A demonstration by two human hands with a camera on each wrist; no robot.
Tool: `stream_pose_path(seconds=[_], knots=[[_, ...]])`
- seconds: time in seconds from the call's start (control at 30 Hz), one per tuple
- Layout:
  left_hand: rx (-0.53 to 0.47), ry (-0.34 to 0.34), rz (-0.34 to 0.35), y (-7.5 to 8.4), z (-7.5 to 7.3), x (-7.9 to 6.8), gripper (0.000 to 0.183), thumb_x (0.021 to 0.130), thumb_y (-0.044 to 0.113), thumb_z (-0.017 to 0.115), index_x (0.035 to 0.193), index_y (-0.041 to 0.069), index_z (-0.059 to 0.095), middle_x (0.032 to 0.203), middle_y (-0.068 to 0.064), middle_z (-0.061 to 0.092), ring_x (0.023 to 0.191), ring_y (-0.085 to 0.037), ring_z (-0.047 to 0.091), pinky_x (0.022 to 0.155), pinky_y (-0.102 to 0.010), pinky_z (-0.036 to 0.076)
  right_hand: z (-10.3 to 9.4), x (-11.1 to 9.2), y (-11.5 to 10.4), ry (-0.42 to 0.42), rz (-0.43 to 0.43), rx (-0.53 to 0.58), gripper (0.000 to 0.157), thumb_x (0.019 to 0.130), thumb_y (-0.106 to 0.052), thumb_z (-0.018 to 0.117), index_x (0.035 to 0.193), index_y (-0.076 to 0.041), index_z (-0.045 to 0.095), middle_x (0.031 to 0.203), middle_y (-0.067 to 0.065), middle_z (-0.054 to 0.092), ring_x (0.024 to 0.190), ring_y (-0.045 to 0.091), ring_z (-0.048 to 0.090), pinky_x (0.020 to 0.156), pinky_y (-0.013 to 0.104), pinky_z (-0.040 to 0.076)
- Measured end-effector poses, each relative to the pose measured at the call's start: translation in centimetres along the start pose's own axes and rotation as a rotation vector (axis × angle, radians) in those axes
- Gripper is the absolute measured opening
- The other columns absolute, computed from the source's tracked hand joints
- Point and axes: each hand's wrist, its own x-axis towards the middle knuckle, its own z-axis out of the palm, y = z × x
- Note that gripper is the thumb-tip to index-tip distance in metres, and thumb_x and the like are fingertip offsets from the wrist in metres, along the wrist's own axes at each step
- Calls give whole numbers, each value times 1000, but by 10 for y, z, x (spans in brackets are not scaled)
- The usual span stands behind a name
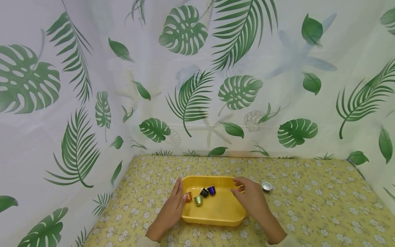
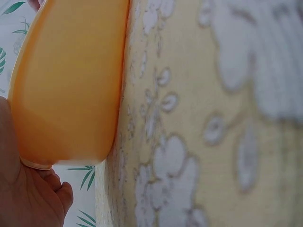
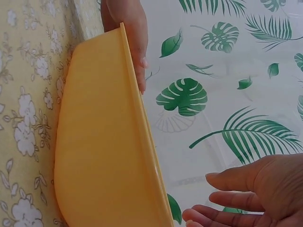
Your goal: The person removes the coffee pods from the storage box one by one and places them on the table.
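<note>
A yellow plastic tray [image 1: 213, 218] sits on the flowered tablecloth. In it lie coffee capsules: an orange one [image 1: 188, 197] by the left wall, a light green one [image 1: 198, 200], a black one [image 1: 204, 192] and a purple one [image 1: 211, 190]. My left hand [image 1: 171, 207] holds the tray's left rim, thumb at the edge beside the orange capsule and fingers along the outside. Over the right rim hovers my right hand [image 1: 251, 197], fingers loosely bent and thumb apart, with nothing visible between them. The right wrist view shows this hand [image 3: 251, 194] apart from the tray wall [image 3: 104, 137].
Outside the tray, just right of my right hand, another capsule [image 1: 266, 186] lies with its silvery face showing. The yellow flowered cloth [image 1: 324, 206] covers the table. White leaf-printed sheets [image 1: 197, 103] stand behind and at both sides.
</note>
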Motion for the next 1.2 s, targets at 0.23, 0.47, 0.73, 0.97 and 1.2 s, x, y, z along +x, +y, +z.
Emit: stream_pose_path(seconds=[0.23, 0.47, 0.73, 0.97, 1.2], knots=[[4, -3, 1, 0, 0, 0, 61, 114, 38, 27, 162, 14, -2, 169, 3, -13, 155, -26, 10, 120, -52, 25, 9, 3, -5, -74, 22, -17, 34, 87, -10, 81, 119, -1, 72, 101, 10, 72, 81, 18, 69, 66, 31, 59], [3, 8, -1, 0, -1, 1, 61, 114, 37, 27, 163, 15, -1, 169, 3, -11, 154, -28, 13, 120, -52, 27, 17, 7, -5, -137, 23, -81, 37, 88, -13, 81, 122, -2, 71, 105, 13, 73, 80, 17, 68, 67, 33, 59], [-4, 16, -7, 2, 0, 1, 60, 114, 34, 29, 163, 15, 0, 169, 4, -11, 154, -27, 13, 120, -51, 26, 24, 10, -8, -187, -11, -187, 38, 88, -19, 81, 122, -4, 72, 104, 10, 74, 77, 16, 67, 65, 34, 57], [0, 13, -7, 2, -1, 1, 60, 114, 34, 28, 163, 14, 0, 169, 4, -12, 154, -27, 13, 120, -52, 26, 33, 13, -12, -202, -14, -212, 37, 88, -18, 82, 121, -4, 72, 103, 10, 73, 80, 20, 68, 65, 37, 57], [12, 4, -7, 1, -1, 2, 60, 114, 35, 28, 162, 13, -1, 169, 2, -12, 154, -30, 14, 120, -53, 26, 35, 15, -14, -262, -20, -206, 37, 88, -20, 81, 119, -1, 72, 106, 13, 73, 92, 27, 69, 72, 43, 59]])
